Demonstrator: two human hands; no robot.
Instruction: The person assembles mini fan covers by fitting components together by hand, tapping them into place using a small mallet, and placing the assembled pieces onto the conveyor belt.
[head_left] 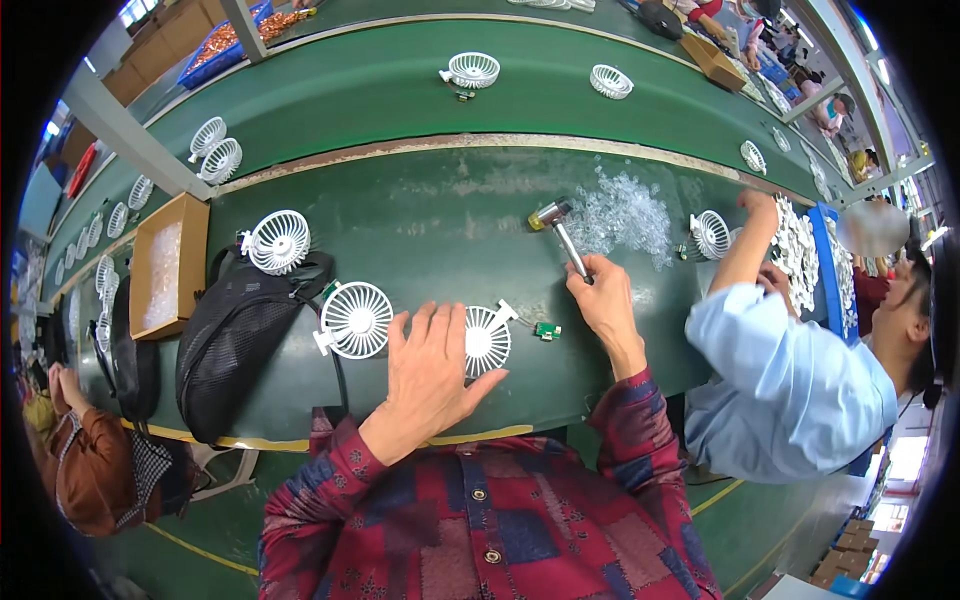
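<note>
My left hand (pixel 430 365) lies flat with its fingers stretched out, partly covering a white round fan grille (pixel 490 343) on the green bench. A small green circuit board (pixel 547 331) sits beside that grille, by its short white arm. Just left of my fingers is another white fan grille (pixel 357 318). Closed around a metal handle, my right hand (pixel 610 308) holds a small mallet (pixel 570 240), its yellow and dark head pointing away from me. Beyond the mallet spreads a pile of small clear plastic pieces (pixel 625 213).
A black bag (pixel 235 335) lies at left, with a fan grille (pixel 278 242) against it. Beside it stands a cardboard box (pixel 170 260). Farther back, a green conveyor belt (pixel 380 85) carries several grilles. A co-worker in a blue sleeve (pixel 780 370) reaches in at right, near white parts.
</note>
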